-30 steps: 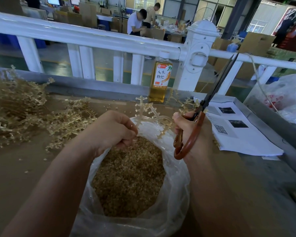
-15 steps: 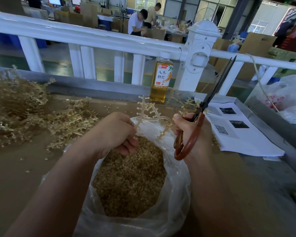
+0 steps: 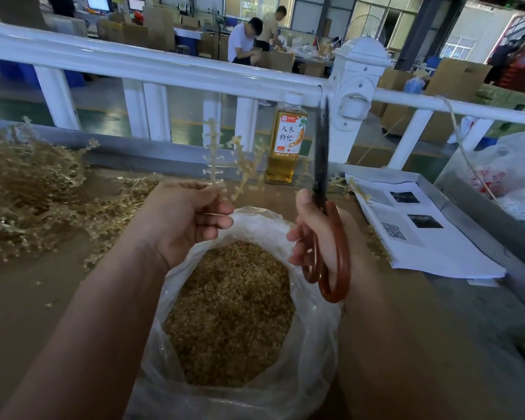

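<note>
A pale, knobbed plastic sprig (image 3: 212,159) rises upright above the pinch. Brown-handled scissors (image 3: 321,165) point straight up from the grip, blades together.

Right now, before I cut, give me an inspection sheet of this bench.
Surface: brown table, a few stray bits on it.
Job's things: plastic sprig; scissors, blades pointing up; open bag holding cut pieces.
Clutter: heap of sprigs at left; bottle; papers; clear sack at right.
Grips: left hand pinches the sprig; right hand holds the scissors.
Cables: nothing seen; only a string hanging from the railing.
Surroundings: white railing; people at tables beyond.
</note>
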The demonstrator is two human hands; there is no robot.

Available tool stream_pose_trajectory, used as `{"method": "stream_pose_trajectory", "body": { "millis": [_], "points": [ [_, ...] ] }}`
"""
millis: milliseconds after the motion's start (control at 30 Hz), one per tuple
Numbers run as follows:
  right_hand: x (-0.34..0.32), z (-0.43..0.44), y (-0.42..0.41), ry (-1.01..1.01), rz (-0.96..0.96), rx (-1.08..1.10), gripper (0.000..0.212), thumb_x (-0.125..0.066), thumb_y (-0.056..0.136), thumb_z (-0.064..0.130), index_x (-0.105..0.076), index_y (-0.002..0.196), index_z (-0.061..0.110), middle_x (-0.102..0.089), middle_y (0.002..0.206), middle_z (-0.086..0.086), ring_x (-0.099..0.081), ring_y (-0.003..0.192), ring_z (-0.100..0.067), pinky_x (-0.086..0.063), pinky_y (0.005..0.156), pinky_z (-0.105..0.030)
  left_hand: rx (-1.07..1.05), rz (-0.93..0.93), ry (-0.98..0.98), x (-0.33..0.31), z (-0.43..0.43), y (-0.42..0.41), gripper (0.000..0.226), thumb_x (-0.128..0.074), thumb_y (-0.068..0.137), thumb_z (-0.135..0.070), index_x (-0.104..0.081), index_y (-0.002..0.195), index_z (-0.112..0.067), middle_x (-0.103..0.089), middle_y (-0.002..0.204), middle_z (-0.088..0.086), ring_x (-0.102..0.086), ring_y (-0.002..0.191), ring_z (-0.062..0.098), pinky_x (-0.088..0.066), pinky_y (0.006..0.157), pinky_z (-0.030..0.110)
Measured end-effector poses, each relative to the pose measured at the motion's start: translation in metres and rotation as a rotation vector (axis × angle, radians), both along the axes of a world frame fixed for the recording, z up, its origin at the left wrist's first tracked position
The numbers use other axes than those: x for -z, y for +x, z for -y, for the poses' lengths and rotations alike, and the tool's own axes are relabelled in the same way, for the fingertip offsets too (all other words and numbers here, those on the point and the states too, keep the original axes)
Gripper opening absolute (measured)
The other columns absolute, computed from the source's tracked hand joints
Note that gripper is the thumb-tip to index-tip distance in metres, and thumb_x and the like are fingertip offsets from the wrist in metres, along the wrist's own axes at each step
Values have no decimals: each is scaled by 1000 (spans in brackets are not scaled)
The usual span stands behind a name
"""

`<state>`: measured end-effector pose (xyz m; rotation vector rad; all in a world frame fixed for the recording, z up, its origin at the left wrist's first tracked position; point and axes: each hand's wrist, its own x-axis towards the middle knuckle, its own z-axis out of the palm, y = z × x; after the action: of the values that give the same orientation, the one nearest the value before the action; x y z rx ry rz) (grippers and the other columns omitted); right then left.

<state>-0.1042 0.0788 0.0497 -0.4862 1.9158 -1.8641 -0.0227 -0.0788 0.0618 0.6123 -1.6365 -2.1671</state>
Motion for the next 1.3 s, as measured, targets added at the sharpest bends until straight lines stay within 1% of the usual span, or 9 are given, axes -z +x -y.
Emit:
{"method": "stream_pose_trajectory", "body": {
  "millis": [100, 167, 267, 400, 500, 567, 767, 967, 1300],
  "points": [
    [1, 2, 10, 109, -38, -208, 53, -59, 54, 72, -58, 71, 22, -55, 51, 5, -46, 41, -10, -40, 40, -20, -23, -32, 59, 0, -1, -1, 26, -41, 96, -4, -53, 73, -5, -60, 44, 0, -55, 36, 7, -37, 31, 13],
    [3, 6, 15, 196, -93, -316, 45, -54, 66, 69, -56, 70, 24, -54, 50, 6, -45, 41, -10, -38, 39, -18, -18, -59, 98, 0, -2, -1, 25, -41, 95, -3, -52, 73, -4, -59, 44, 0, -55, 36, 6, -39, 32, 13],
    [6, 12, 20, 301, -137, -340, 41, -49, 81, 63, -54, 70, 24, -53, 50, 6, -46, 40, -10, -38, 40, -21, 60, -80, 73, -1, -3, 1, 27, -43, 93, -2, -54, 69, -3, -60, 46, 2, -55, 38, 5, -41, 35, 12],
    [3, 13, 21, 312, 8, -313, 44, -50, 85, 57, -53, 70, 15, -50, 50, 3, -40, 39, -10, -34, 39, -20, 212, -74, 33, 0, -4, 4, 31, -51, 81, 2, -67, 55, -6, -64, 53, 9, -61, 42, 9, -46, 38, 13],
    [1, 13, 19, 379, 15, -356, 43, -48, 87, 55, -52, 71, 15, -50, 51, 1, -40, 39, -10, -34, 39, -19, 296, -64, -24, 1, 0, 5, 8, -56, 69, -5, -63, 70, -1, -65, 57, 11, -61, 44, 9, -47, 39, 13],
    [2, 14, 20, 418, 23, -401, 45, -48, 86, 56, -52, 72, 14, -51, 51, 2, -40, 38, -8, -34, 38, -18, 311, -68, -39, 0, 2, 6, 11, -57, 67, -7, -60, 74, 0, -64, 56, 9, -59, 43, 8, -46, 38, 13],
    [12, 17, 21, 398, -13, -416, 47, -45, 82, 67, -54, 73, 22, -57, 49, 6, -45, 40, -8, -38, 43, -22, 21, -162, 67, 0, 2, 0, 16, -49, 89, -3, -57, 76, -3, -64, 51, 2, -59, 42, 5, -45, 39, 12],
    [12, 20, 22, 428, -158, -518, 44, -35, 67, 78, -48, 74, 36, -55, 60, 9, -43, 40, -1, -39, 43, -17, -225, -243, 35, 3, 11, 0, 16, -51, 91, -3, -54, 75, -4, -62, 49, -3, -56, 43, 2, -43, 42, 11],
    [13, 18, 19, 421, -154, -542, 41, -36, 66, 75, -46, 76, 37, -53, 66, 6, -44, 48, -5, -40, 48, -20, -254, -246, 51, 7, 12, -4, 14, -52, 88, 4, -58, 76, -2, -64, 50, -2, -62, 48, 5, -49, 49, 11]
  ]
}}
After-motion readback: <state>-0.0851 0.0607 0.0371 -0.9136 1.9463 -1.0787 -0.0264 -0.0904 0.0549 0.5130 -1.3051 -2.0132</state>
